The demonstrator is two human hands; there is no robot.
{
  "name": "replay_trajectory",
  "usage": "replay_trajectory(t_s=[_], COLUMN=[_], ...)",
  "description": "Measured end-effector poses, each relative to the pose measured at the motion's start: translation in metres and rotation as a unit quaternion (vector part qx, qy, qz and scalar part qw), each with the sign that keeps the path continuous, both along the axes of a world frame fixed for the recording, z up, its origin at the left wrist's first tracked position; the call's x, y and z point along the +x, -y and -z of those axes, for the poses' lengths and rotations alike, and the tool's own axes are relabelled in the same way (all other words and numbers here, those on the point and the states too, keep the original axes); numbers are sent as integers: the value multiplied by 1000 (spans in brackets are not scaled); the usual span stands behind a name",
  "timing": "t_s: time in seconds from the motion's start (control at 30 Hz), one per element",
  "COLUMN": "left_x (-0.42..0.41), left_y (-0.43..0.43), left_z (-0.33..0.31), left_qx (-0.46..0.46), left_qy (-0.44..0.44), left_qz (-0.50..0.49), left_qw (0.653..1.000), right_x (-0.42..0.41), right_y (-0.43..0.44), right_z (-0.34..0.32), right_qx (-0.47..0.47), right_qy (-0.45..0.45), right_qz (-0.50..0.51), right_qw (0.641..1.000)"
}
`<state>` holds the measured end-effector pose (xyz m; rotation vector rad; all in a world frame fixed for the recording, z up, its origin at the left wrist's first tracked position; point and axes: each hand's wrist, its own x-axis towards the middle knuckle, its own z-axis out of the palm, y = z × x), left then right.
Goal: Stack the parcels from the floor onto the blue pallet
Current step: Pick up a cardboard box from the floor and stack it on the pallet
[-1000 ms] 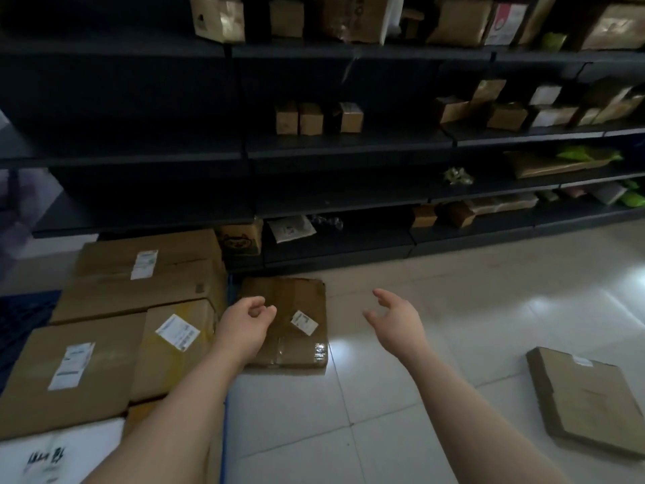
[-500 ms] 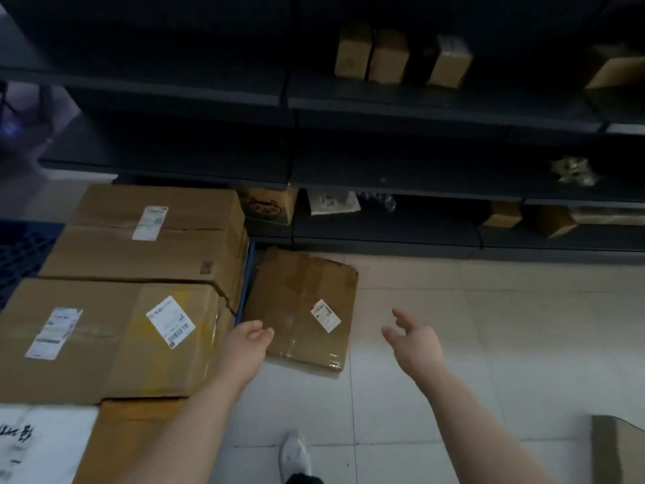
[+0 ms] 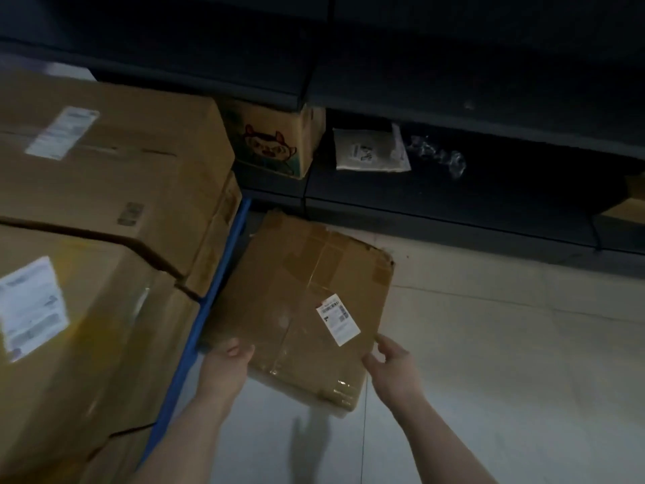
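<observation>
A flat brown parcel (image 3: 303, 291) with a white label lies on the tiled floor, its left side against the blue pallet (image 3: 216, 291). My left hand (image 3: 227, 368) is at the parcel's near-left corner, fingers curled over its edge. At the near-right edge, my right hand (image 3: 392, 368) has its fingers spread and its thumb touches the top. Large cardboard boxes (image 3: 115, 190) stand stacked on the pallet at the left, with another labelled box (image 3: 97, 344) nearer to me.
Dark metal shelving (image 3: 453, 211) runs along the back, close behind the parcel. On its bottom shelf sit a box with a cartoon print (image 3: 275, 138), a white mailer (image 3: 370, 151) and clear plastic wrap. Pale floor tiles (image 3: 506, 361) stretch to the right.
My view has dropped and moved closer to the floor parcel. Both hands have reached forward from mid-air to the parcel's near edge, the left one now curled on its corner.
</observation>
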<state>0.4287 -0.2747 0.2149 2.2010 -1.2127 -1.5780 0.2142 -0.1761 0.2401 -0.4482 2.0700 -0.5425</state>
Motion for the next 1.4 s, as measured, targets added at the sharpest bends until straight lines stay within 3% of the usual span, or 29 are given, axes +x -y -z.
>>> replay_trajectory(t_s=[0.23,0.4,0.63,0.73,0.87,1.17,1.4], left_x=[-18,1,8,15,35,47,18], left_y=[40,69,67,88,108,112,109], left_z=[169,237,253,264,285,296,295], left_qx=[-9,-44,-36,-50,-37,7,44], left_qy=[54,185,249,262,271,284,299], left_qz=[-22,104,211,198,179,141,194], left_qw=[998,976,945,943,945,948,933], right_x=[-16,-36,-30,-42,-32,-51,-80], right_y=[19,46,34,27,29,25,12], right_z=[186,278,299,327,312,305,302], right_qx=[29,102,135,144,140,101,123], right_qy=[-7,-46,-60,-75,-78,7,3], right_qz=[21,-111,-226,-205,-223,-200,-114], right_qw=[999,987,963,965,962,975,986])
